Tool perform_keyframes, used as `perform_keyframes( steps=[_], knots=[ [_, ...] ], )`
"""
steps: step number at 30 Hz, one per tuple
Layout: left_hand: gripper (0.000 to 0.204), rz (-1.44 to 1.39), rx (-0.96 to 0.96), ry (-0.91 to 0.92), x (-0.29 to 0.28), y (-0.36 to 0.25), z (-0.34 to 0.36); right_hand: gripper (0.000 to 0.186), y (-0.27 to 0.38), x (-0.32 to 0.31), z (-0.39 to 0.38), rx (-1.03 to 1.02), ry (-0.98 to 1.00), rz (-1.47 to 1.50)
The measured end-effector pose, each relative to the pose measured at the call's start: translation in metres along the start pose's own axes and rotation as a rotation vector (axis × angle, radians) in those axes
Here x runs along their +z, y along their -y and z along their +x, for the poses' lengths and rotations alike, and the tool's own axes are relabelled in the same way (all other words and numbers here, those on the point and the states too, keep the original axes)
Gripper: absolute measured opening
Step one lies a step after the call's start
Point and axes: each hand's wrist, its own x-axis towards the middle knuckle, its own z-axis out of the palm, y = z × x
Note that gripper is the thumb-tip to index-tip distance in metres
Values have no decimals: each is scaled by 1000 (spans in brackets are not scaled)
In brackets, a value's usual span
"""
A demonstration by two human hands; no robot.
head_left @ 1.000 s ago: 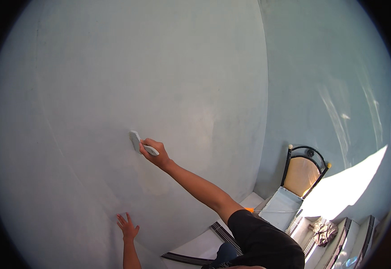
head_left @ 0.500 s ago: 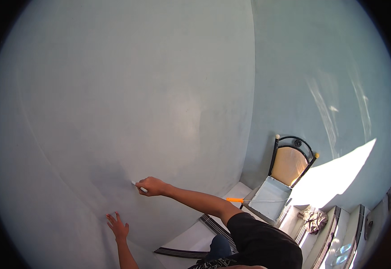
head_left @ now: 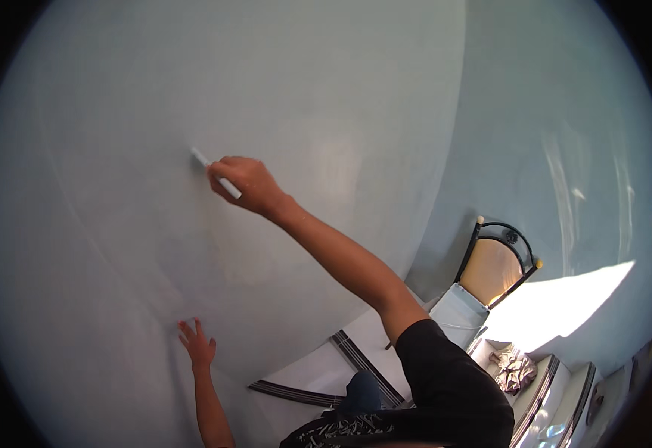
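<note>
Left hand [head_left: 197, 349]: empty, fingers spread, apparently braced against wall [head_left: 341, 82].
Right hand [head_left: 245, 181]: fingers clenched round white-handled brush [head_left: 229, 188].
Brush: at wall, swung well up since last frame; working patch apparently now higher.
Chair [head_left: 494, 269]: beyond, right.

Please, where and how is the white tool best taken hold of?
Probably by the white tool's slim handle, from the picture's lower right, like the right hand's grip: its lower end points that way, its upper end toward the wall.
</note>
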Motion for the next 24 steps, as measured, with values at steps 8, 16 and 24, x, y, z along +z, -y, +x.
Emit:
perform_keyframes(
  steps=[8,16,24],
  knots=[
    [96,47,-9,23,-10,-8,4,40,22,49,-39,-37,-72,-196],
    [95,13,20,7,-15,5,-2,41,51,102,-178,-87,191,-292],
    [94,-10,-13,50,-21,-5,3,40,65,138,-276,49,632,-50]
  ],
)
